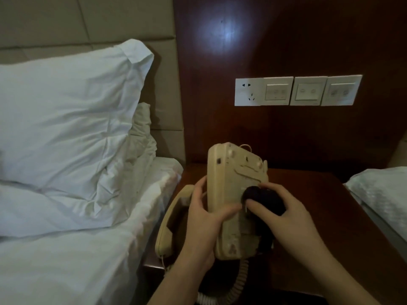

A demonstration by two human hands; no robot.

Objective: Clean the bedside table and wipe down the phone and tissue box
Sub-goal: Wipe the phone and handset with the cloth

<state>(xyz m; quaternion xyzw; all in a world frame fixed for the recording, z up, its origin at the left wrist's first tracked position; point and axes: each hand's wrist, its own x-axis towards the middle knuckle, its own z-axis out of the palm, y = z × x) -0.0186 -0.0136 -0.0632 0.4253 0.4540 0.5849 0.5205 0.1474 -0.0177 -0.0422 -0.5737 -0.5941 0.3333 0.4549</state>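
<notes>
A left hand (203, 219) grips the upturned cream plastic phone base (233, 194) above the dark wooden bedside table (330, 227) — fingers wrapped round its edge — while the right hand (284, 214) pinches a bunched dark cloth (262, 198) against its underside; the cream handset (174, 219) lies beyond the left fingers.

Scene dimly lit, colours muted; pale glare patch reflected on wood wall panel (226, 34) at 12 o'clock; pillow (66, 119) brightest at 9 o'clock; wide-angle bending seen at edges; slight softness throughout; bedside table (330, 216) kept in shadow
</notes>
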